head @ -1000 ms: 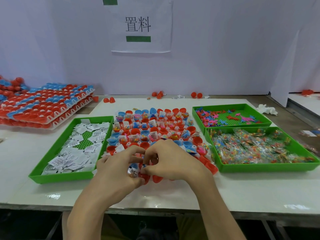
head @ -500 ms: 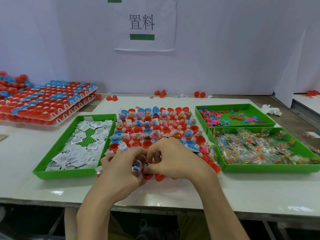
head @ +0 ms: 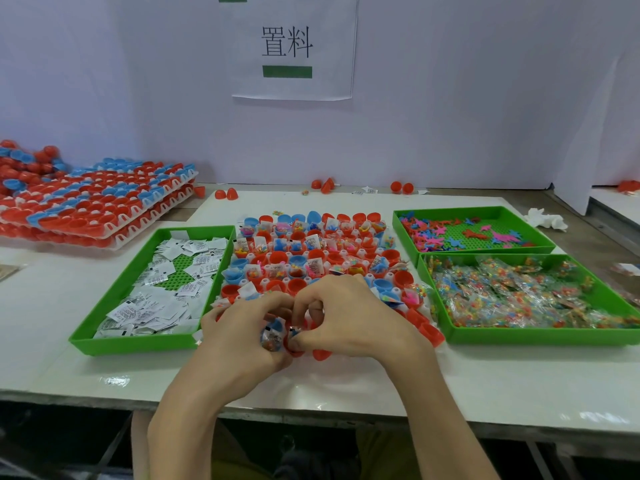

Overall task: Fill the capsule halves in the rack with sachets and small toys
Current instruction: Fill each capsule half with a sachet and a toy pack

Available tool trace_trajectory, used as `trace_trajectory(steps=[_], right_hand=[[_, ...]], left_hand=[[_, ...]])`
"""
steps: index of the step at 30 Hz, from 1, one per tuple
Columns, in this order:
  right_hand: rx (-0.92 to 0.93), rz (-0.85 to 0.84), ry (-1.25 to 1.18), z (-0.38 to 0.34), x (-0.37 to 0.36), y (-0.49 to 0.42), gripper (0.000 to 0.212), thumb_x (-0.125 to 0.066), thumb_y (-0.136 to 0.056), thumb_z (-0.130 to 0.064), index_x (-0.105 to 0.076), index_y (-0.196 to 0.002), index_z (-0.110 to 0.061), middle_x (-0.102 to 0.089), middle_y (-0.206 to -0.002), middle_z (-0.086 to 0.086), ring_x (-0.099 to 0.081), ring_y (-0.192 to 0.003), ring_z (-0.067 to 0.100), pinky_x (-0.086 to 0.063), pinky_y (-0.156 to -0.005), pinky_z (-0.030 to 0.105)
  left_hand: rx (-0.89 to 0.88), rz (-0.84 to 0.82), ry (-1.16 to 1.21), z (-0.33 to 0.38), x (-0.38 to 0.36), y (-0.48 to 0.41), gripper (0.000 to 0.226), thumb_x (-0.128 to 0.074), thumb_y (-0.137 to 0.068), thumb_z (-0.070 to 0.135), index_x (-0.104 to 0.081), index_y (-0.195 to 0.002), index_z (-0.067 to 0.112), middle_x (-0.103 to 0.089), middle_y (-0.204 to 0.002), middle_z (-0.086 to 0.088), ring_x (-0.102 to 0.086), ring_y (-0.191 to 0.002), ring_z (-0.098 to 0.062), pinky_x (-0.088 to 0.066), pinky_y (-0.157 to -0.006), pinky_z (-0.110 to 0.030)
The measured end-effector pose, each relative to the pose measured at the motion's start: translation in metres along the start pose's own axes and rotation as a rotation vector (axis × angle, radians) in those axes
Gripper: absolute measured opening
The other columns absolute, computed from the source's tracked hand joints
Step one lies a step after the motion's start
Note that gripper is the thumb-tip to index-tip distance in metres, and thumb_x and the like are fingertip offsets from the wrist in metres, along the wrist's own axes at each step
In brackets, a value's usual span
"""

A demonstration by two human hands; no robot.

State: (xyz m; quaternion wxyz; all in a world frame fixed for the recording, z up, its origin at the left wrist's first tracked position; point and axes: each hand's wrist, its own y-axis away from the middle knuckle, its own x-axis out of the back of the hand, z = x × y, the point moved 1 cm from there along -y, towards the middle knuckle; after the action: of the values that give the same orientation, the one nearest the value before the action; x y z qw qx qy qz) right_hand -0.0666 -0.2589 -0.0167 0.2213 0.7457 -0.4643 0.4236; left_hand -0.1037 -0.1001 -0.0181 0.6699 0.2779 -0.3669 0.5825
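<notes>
Two hands meet at the near edge of one white plastic rack (head: 370, 279). The left hand (head: 242, 327) curls round a small clear toy packet (head: 273, 337), and the right hand (head: 349, 317) pinches a red plastic capsule half (head: 294, 345). The rack's cups all open upward. Three green plastic trays: one on the left (head: 138, 342) holds white paper sachets (head: 152, 303), two are on the right (head: 536, 336).

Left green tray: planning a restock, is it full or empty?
Partly full: white sachets cover most of the tray, bare green floor showing mid-tray.

Red and blue capsule halves (head: 277, 257), many filled, stand racked.
</notes>
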Motion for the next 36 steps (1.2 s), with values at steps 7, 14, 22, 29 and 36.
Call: trace_trajectory(steps=[7,14,22,29,36], right_hand=[[-0.001,-0.019,-0.042,0.001,0.003,0.001,0.016,-0.079,-0.080,-0.039,-0.066,-0.083,-0.032,-0.052,-0.067,-0.014,-0.048,-0.069,0.003,-0.037,-0.087,0.036],[-0.002,-0.005,-0.089,0.003,0.005,0.004,0.022,-0.079,-0.078,-0.047,-0.072,-0.090,-0.029,-0.061,-0.075,-0.009,-0.054,-0.073,0.005,-0.037,-0.079,0.031],[-0.115,0.452,-0.261,0.041,0.052,0.022,0.008,-0.070,-0.090,-0.036,-0.071,-0.082,-0.035,-0.068,-0.077,-0.016,-0.058,-0.074,-0.008,-0.044,-0.061,0.007],[-0.609,0.653,-0.164,0.131,0.076,0.056,0.028,-0.074,-0.089,-0.027,-0.070,-0.117,-0.024,-0.069,-0.119,0.000,-0.059,-0.083,0.012,-0.050,-0.081,0.033],[-0.629,0.510,-0.113,0.139,0.060,0.044,0.011,-0.077,-0.086,-0.020,-0.075,-0.094,-0.027,-0.073,-0.103,0.001,-0.063,-0.094,0.021,-0.052,-0.091,0.043]], left_hand=[[-0.010,0.018,0.070,-0.003,0.005,0.003,0.052,-0.084,-0.073,0.017,-0.061,-0.109,0.046,-0.066,-0.104,0.027,-0.057,-0.108,0.004,-0.041,-0.104,-0.041],[-0.090,0.187,0.159,-0.010,0.013,0.005,0.043,-0.078,-0.080,0.004,-0.067,-0.099,0.041,-0.071,-0.093,0.023,-0.061,-0.098,0.010,-0.042,-0.079,-0.008],[-0.070,0.452,0.115,-0.043,0.057,0.016,0.035,-0.067,-0.089,0.013,-0.068,-0.100,0.045,-0.069,-0.096,0.032,-0.058,-0.097,0.017,-0.041,-0.083,-0.020],[0.356,0.141,-0.070,-0.117,0.070,-0.043,0.037,-0.071,-0.090,0.027,-0.066,-0.127,0.022,-0.060,-0.134,-0.008,-0.059,-0.103,-0.020,-0.050,-0.073,-0.034],[0.303,0.274,-0.118,-0.121,0.055,-0.052,0.017,-0.080,-0.081,0.030,-0.075,-0.095,0.024,-0.056,-0.116,-0.007,-0.057,-0.083,-0.020,-0.048,-0.078,-0.039]])
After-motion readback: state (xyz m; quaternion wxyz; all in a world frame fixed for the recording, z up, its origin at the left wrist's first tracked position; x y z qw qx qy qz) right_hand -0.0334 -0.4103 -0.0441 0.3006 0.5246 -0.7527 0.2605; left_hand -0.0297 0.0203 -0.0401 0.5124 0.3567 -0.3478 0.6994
